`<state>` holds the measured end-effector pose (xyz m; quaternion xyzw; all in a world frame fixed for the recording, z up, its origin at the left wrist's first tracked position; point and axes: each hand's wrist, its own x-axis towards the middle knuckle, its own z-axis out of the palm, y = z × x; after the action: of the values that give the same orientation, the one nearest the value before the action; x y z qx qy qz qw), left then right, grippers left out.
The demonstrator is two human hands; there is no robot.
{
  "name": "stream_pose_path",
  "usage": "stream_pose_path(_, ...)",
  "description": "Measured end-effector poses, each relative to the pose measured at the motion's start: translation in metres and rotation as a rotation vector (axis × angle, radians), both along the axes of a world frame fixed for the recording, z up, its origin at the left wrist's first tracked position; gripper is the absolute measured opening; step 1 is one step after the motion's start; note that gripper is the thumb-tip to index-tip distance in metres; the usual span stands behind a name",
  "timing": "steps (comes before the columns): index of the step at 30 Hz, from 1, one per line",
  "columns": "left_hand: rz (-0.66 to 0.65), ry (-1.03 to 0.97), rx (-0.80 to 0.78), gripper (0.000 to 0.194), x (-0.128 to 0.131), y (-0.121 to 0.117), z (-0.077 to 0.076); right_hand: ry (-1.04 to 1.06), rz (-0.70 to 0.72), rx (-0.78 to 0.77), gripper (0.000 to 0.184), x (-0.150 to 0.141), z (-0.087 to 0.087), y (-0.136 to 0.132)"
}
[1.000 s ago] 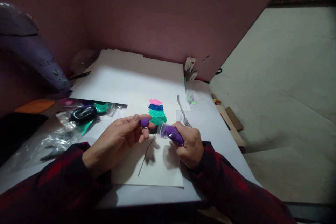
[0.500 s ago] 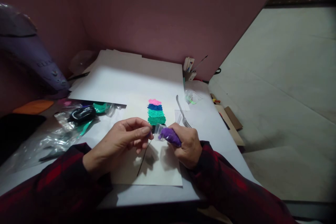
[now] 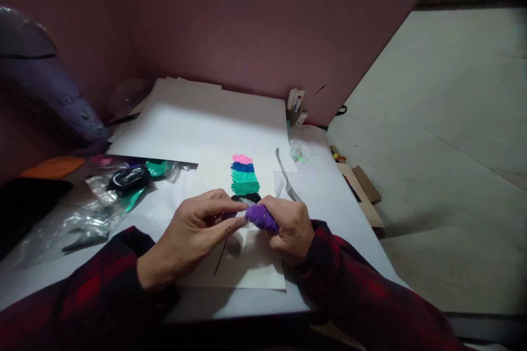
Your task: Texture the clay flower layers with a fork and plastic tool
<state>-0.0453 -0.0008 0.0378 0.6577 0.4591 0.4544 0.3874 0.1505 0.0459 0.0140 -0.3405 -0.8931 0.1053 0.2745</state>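
My right hand (image 3: 288,227) grips a small clear bag of purple clay (image 3: 261,216). My left hand (image 3: 197,233) pinches at the bag's open end, with a small purple piece between its fingertips. Both hands hover over a cream sheet of paper (image 3: 247,269) with a thin dark line drawn on it. Just beyond my fingers, bands of pink, blue, green and black clay (image 3: 244,175) are pressed onto the sheet in a stack.
A metal fork (image 3: 286,174) lies right of the clay stack. Clear plastic bags with black and green clay (image 3: 132,178) lie at the left. Large white sheets (image 3: 197,120) cover the table. A small clear bag (image 3: 302,151) and a pen holder (image 3: 297,104) are at the back right.
My left hand, which held a purple piece apart from the bag, has moved in to the bag's mouth. Both hands have drawn closer together and slightly toward me.
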Motion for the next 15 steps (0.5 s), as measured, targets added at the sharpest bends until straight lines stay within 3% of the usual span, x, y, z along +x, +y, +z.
stream_pose_path(8,-0.054,-0.072,-0.03,0.017,0.0026,0.0001,-0.0059,-0.052,0.022,0.024,0.029,-0.0008,0.0016,-0.0027)
stream_pose_path(15,-0.087,-0.045,0.092,0.019,0.0031,-0.0017,-0.0037,-0.08,0.05,-0.017,0.026,-0.0016,0.0027,-0.0038)
